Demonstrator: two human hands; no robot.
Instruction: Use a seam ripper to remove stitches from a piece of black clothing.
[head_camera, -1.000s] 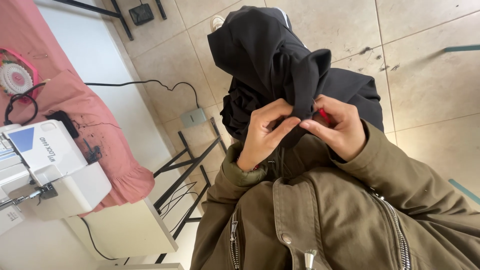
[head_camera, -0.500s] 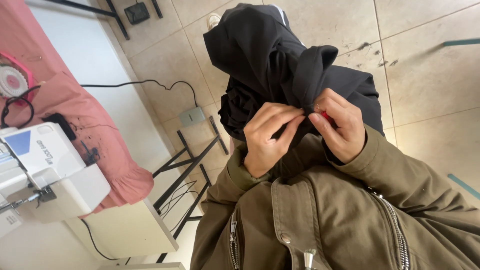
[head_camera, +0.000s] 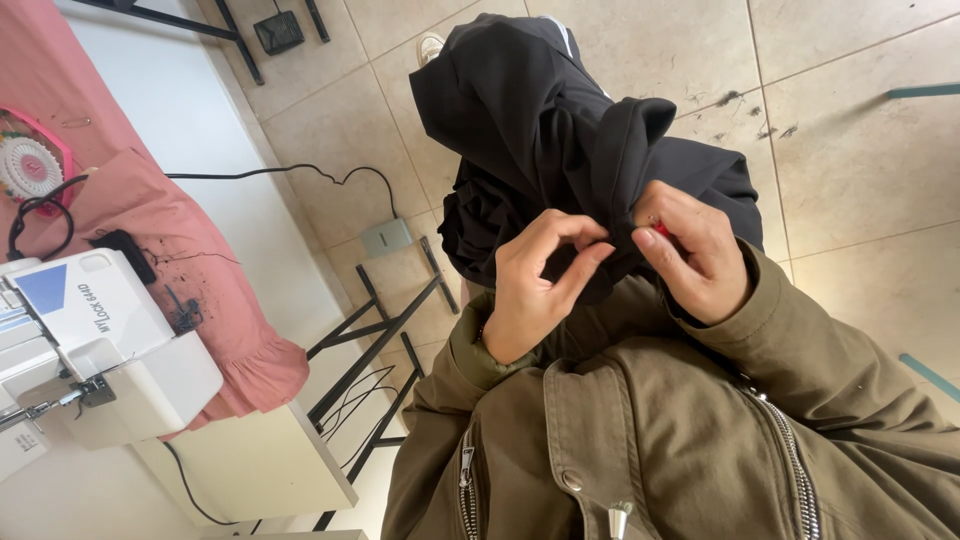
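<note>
A bundle of black fabric (head_camera: 540, 130) lies over my lap, bunched up toward my chest. My left hand (head_camera: 535, 285) pinches a fold of that black fabric between thumb and fingertips. My right hand (head_camera: 695, 250) grips the same fold from the other side, and a small red object (head_camera: 660, 231) shows between its fingers; what it is I cannot tell. The two hands almost touch at the fold. Olive jacket sleeves cover both arms.
A white sewing machine (head_camera: 90, 340) stands on a white table (head_camera: 250, 460) at the left, with pink cloth (head_camera: 190, 270) draped on it and a round pin wheel (head_camera: 28, 165). Black table legs (head_camera: 375, 330), a foot pedal (head_camera: 385, 237) and a cable lie on the tiled floor (head_camera: 860, 150).
My hands have shifted slightly along the fold, the left fingers opening a little and re-pinching. The fabric bundle stays on my lap.
</note>
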